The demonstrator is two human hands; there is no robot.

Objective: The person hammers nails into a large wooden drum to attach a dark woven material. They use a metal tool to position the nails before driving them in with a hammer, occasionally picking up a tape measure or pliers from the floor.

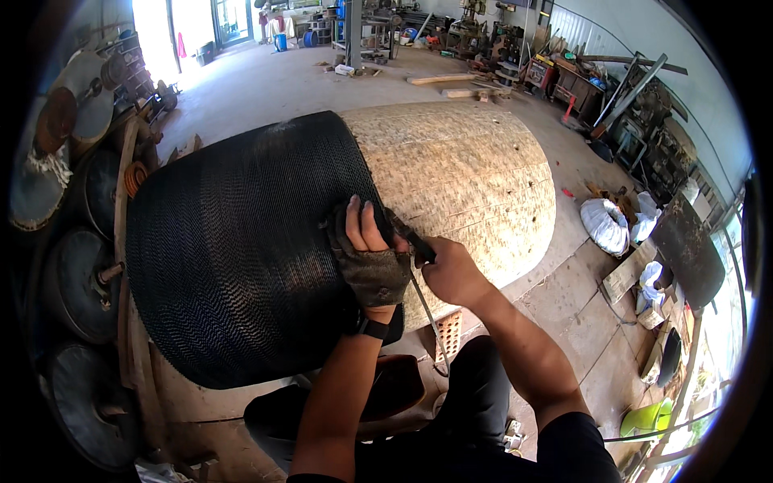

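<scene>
A large drum lies on its side before me, its left part covered with a black ribbed winding (241, 241) and its right part bare, mottled tan wood (459, 177). My left hand (372, 262), in a dark fingerless glove, is closed at the winding's right edge; its fingers curl and hide what they hold. Just beside it, my right hand (455, 270) is closed round a dark-handled tool (420, 244) whose head is hidden by the left hand. A thin strip (428, 310) hangs from between my hands toward the floor.
Several dark discs (80, 274) stand along the left behind a wooden rail (127, 201). Under the drum's near side is an orange hollow brick (448, 334). A white wrapped coil (605, 225), a lime-green bucket (644, 420) and machinery are on the right. Boards (443, 78) lie farther back.
</scene>
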